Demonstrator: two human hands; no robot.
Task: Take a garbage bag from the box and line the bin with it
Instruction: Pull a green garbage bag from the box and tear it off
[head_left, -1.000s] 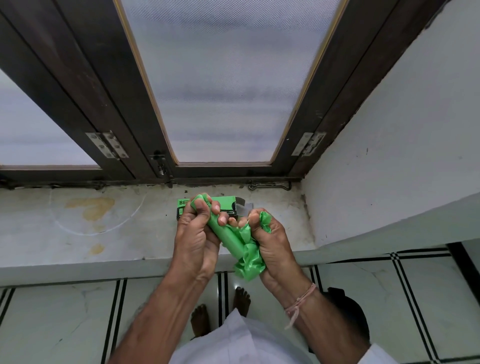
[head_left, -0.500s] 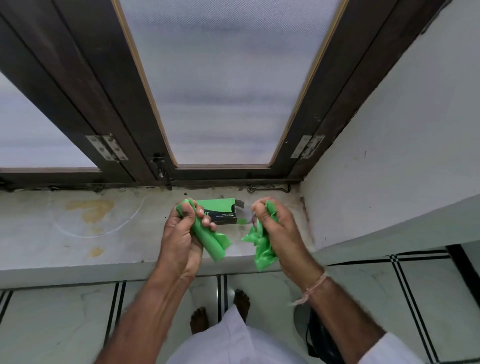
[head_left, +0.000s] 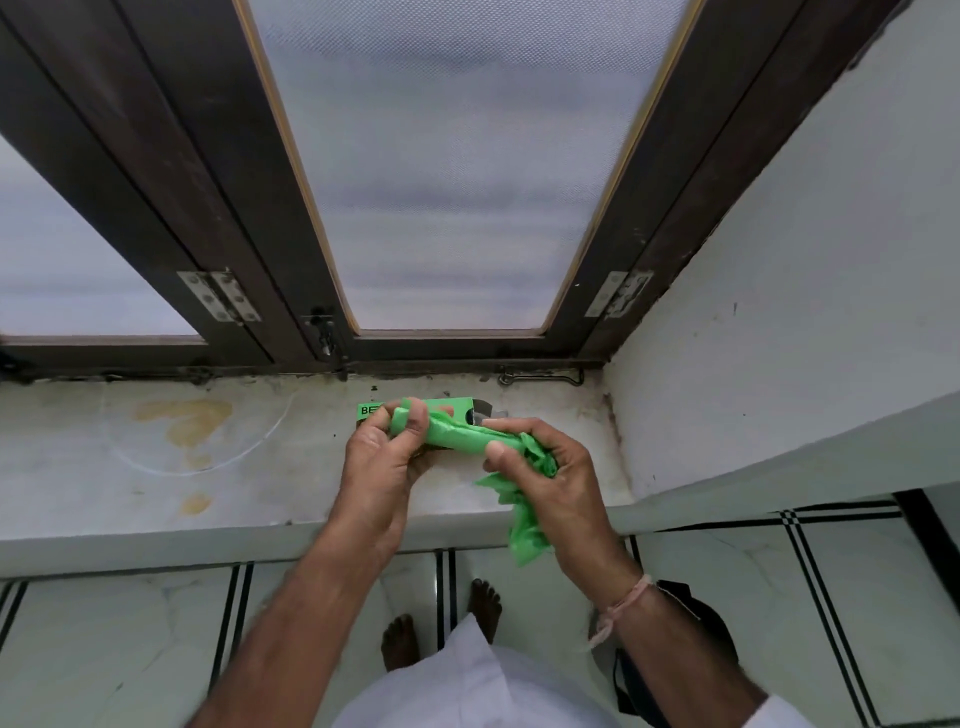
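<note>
**Freeing one bag from the roll**

Holding the green roll (head_left: 447, 439), the left hand (head_left: 382, 457) grips its end while the right hand (head_left: 550, 467) clenches the loose bag (head_left: 524, 514) at the roll's four o'clock. Next, probably shaking it open. The box (head_left: 462, 405) lies at twelve o'clock on the sill (head_left: 156, 493); the dark object (head_left: 691, 634), possibly the bin, sits at five.

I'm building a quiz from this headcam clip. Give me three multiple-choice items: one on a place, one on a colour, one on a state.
1. Where does the box rest?
A. window sill
B. floor
C. the bin

2. What colour is the bag roll?
A. black
B. green
C. white

3. What is the right hand doing?
A. hanging empty
B. pressing the window
C. gripping a loose crumpled bag

Key: 1 A, it lies on the sill below the window; 2 B, bright green plastic; 3 C, the fingers close on it.
</note>
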